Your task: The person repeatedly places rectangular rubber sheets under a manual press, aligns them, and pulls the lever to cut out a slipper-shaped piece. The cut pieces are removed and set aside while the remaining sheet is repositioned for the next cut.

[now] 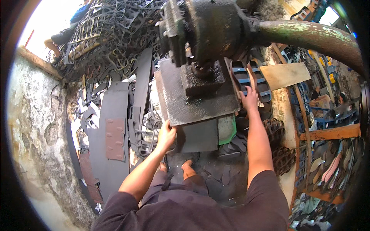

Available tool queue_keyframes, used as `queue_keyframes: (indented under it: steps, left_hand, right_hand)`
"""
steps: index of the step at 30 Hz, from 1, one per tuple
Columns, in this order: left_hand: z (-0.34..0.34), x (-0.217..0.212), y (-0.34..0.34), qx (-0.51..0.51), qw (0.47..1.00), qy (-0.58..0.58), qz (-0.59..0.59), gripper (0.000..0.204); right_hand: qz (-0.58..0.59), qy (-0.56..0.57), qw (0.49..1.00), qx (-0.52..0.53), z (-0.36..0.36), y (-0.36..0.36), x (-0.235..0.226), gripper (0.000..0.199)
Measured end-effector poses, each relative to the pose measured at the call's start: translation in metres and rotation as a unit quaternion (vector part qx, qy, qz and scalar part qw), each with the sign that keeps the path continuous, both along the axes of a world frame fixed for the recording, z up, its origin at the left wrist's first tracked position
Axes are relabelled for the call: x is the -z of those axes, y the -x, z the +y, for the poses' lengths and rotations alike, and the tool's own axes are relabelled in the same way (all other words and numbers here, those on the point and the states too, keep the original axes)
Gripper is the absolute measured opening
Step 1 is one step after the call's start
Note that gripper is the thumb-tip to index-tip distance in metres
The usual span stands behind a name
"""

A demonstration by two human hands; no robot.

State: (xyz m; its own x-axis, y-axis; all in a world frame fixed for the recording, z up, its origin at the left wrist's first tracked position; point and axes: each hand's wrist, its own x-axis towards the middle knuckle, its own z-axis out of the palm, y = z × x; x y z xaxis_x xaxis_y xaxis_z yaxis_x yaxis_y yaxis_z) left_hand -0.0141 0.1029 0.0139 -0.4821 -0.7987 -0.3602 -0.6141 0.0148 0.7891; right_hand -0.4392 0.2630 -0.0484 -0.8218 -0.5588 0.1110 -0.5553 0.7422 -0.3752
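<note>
Both are spread apart: left hand (166, 135) placed at metal plate (173, 98) corner, right hand (250, 98) at brown strip (252, 78), grips unclear.

A person in a dark shirt (185, 213) stands at a heavy metal press (219, 30), left hand (166, 136) at the near left corner of its flat plate (173, 96), beside a dark sheet (198, 138); from here, which of the two it grips is unclear. The right hand (250, 100) reaches the near end of a sole-shaped cutter (241, 70) with blue bars. Black scraps (115, 27) are heaped beyond, and sole shapes (226, 175) lie on the floor (236, 189) near the person's feet (187, 164).
</note>
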Motion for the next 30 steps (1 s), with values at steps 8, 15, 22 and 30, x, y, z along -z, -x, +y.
queue_keyframes:
  steps: [8,15,22,30]
  left_hand:
    - [-0.037,0.02,-0.058,-0.137,0.936,-0.283,0.161,0.032]
    - [-0.065,0.042,-0.095,-0.104,0.898,-0.352,0.241,0.03]
    - [-0.07,0.04,-0.081,-0.106,0.877,-0.384,0.268,0.02]
    - [-0.067,0.05,-0.051,-0.121,0.874,-0.388,0.267,0.021]
  right_hand:
    - [-0.19,0.271,0.941,0.071,0.039,-0.18,-0.158,0.041]
    - [-0.208,0.288,0.929,-0.104,0.009,-0.41,-0.157,0.045]
    - [-0.035,0.177,0.98,-0.082,-0.078,-0.446,-0.069,0.041]
    - [0.012,0.131,0.989,-0.065,-0.078,-0.43,-0.059,0.043]
